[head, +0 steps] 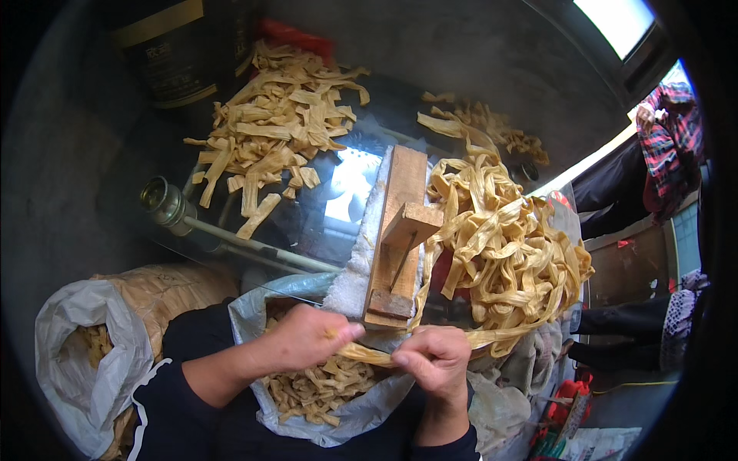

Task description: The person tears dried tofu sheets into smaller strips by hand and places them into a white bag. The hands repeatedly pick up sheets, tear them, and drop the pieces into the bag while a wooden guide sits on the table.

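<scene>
Both my hands grip one long pale-yellow, fibrous strip (369, 352), stretched between them over an open woven sack (334, 429) of short cut pieces. My left hand (314, 337) is closed on one end, and my right hand (435, 357) pinches it further right, where it runs on towards a tangled pile of long strips (496, 242). Just beyond my hands, a wooden block fixture (398, 190) with an upright post and a thin slanting metal piece rests on a white towel (369, 248) on the glass table (305, 230).
A heap of short strips (277, 121) lies at the back left, with a smaller pile (490, 124) at the back right. A metal table fitting (167, 204) and a second open sack (86, 369) are on the left. People (669, 150) stand at the far right.
</scene>
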{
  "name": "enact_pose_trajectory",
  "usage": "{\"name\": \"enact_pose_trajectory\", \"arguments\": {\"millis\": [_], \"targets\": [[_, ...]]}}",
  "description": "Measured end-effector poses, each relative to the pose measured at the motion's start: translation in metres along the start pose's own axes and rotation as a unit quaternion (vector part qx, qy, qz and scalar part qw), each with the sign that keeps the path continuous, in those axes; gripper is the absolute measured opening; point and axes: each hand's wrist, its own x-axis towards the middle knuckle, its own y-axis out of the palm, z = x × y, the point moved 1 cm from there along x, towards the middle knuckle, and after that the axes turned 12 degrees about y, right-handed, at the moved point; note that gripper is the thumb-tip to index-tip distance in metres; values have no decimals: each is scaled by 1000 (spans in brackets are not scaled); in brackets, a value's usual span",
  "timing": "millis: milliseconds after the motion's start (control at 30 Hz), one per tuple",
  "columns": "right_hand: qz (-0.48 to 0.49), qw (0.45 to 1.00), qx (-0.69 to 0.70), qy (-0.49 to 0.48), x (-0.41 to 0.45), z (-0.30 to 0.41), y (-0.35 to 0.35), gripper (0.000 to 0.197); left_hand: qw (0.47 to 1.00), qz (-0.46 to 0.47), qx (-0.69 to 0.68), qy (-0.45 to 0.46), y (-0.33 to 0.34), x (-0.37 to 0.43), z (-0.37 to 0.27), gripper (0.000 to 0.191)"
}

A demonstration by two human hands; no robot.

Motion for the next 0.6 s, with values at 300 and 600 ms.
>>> {"name": "enact_pose_trajectory", "arguments": {"millis": [300, 600], "targets": [[-91, 982, -108, -129, 3, -17, 36, 27, 906, 168, -345, 179, 4, -16, -43, 29], [281, 796, 382, 375, -3, -27, 45, 13, 878, -76, 237, 409, -9, -5, -20, 23]]}}
